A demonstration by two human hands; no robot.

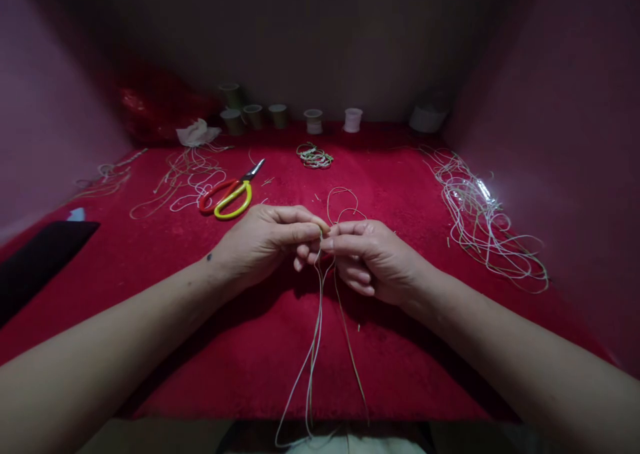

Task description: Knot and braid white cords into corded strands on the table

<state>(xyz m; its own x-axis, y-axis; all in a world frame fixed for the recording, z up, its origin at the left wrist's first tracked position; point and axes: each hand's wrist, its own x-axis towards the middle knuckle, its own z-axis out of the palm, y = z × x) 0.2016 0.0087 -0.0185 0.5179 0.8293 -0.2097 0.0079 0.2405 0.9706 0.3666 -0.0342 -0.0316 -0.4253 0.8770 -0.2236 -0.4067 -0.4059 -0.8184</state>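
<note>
Thin cords [320, 314] in white and tan hang down from between my fingers, past the front edge of the table. My left hand [280, 237] pinches them at the top between thumb and forefinger. Right beside it, my right hand [367, 254] also pinches the cords, its fingertips almost touching the left ones. A loop of cord [343, 191] rises behind the right fingers. The part between the fingertips is mostly hidden. Scissors [233, 197] with one red and one yellow handle lie just beyond my left hand, blades pointing away.
On the red cloth [200, 374], a tangle of white and green cord [475, 221] lies right, loose cords [180, 174] left. A small braided bundle [314, 155] sits farther back. Several thread spools [313, 122] line the back wall. A black object [45, 261] is at the left edge.
</note>
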